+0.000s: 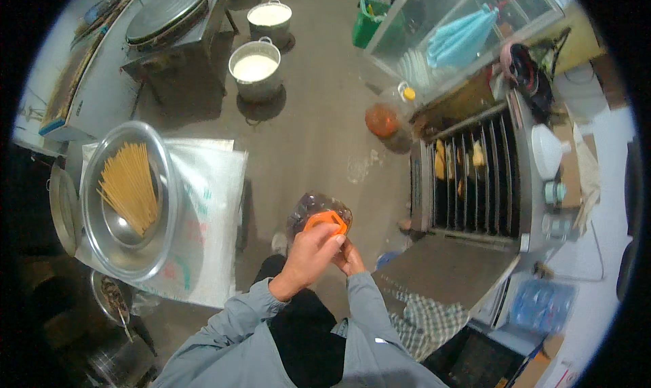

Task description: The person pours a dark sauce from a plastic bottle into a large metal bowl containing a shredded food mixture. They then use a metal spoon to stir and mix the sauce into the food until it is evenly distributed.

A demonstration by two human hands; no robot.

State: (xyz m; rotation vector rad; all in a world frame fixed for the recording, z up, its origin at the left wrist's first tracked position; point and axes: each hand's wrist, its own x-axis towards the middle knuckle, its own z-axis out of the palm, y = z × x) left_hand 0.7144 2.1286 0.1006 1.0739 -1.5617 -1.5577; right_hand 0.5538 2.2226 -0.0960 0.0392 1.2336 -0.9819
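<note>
In the middle of the head view, a clear plastic jug (304,208) hangs in front of me above the floor, its contents dark. My left hand (310,250) pinches the orange plastic cap or handle (325,220) at the top of it. Just beside it, my right hand (350,257) is at the near side of the same orange part; its fingers are partly hidden by the left hand. To my left, a large metal basin (170,194) holds a fanned bundle of thin yellow sticks (131,184), either dried noodles or skewers.
The basin stands on white woven sacking (213,225). Ahead on the floor are two pots of white liquid (256,68) (269,15) and a large bottle with a yellow cap (384,119). On my right stands a slatted metal rack (470,238); a glass cabinet (457,1) is beyond it.
</note>
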